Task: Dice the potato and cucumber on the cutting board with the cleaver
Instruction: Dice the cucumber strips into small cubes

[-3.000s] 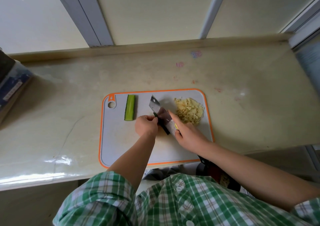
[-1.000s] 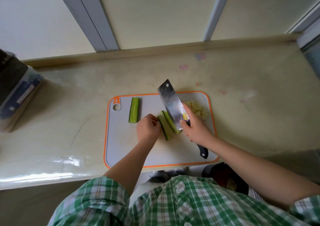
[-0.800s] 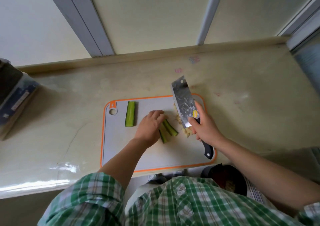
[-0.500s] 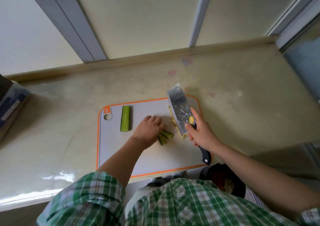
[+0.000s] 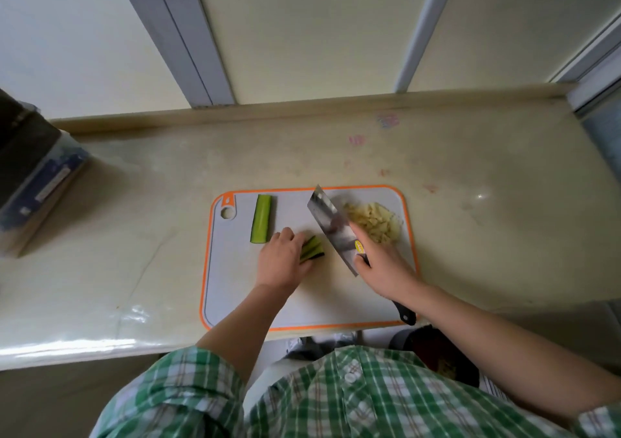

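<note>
A pale, glossy countertop (image 5: 134, 236) is seen from above, backed by a low ledge and light panels between grey frame bars. A grey cutting board (image 5: 235, 296) with an orange rim is laid on it, its long sides running left to right.

The cleaver (image 5: 331, 226) is gripped by the right hand (image 5: 383, 266), whose fingers are wrapped round the handle where it meets the blade, with the forefinger laid along the flat. The tool's long axis runs diagonally: the black handle end (image 5: 405, 315) sticks out behind the grip toward the person, and the blade points ahead of it, away and to the left. Whether the edge touches the board cannot be told.

Just beyond the right hand's knuckles, on the far side of the blade, lies a heap of diced potato (image 5: 373, 222).

The cucumber strips (image 5: 312, 248) are held down under the curled fingers of the left hand (image 5: 280, 263). Their ends stick out of that grip slantwise, away and to the right, toward the blade close by. A cucumber half (image 5: 261, 218) lies just beyond the left hand's knuckles, its long axis pointing away from the person.

A blue-and-dark box (image 5: 37, 182) stands well to the left of both hands.
</note>
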The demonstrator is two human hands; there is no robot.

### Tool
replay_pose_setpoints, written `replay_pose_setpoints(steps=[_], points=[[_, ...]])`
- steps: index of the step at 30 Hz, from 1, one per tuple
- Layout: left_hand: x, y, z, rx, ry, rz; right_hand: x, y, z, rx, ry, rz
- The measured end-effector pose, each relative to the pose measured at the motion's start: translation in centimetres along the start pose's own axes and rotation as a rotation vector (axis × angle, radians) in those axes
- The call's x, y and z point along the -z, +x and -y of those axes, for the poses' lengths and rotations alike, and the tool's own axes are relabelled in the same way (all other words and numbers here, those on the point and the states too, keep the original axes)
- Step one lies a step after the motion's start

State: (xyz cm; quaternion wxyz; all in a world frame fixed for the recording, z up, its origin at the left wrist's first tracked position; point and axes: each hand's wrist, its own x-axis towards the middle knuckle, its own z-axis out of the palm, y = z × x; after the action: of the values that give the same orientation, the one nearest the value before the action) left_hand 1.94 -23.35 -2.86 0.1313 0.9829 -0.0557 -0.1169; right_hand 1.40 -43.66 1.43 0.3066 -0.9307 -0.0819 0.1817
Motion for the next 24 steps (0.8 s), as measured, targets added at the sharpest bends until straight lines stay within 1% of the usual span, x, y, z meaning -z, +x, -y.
replay_pose_setpoints(steps=[6, 16, 24], points=[[-0.4, 0.8, -1.1, 0.041, -0.053, -0.016, -0.5, -0.8, -0.5, -0.012, -0.065, 0.000], [-0.6, 0.1, 0.0, 0.086, -0.131, -0.044, -2.5, -1.3, 0.3, -0.017, -0.246, 0.032], [-0.6, 0.4, -0.6, 0.107, -0.177, -0.043, -2.7, -1.3, -0.4, -0.004, -0.301, -0.026]])
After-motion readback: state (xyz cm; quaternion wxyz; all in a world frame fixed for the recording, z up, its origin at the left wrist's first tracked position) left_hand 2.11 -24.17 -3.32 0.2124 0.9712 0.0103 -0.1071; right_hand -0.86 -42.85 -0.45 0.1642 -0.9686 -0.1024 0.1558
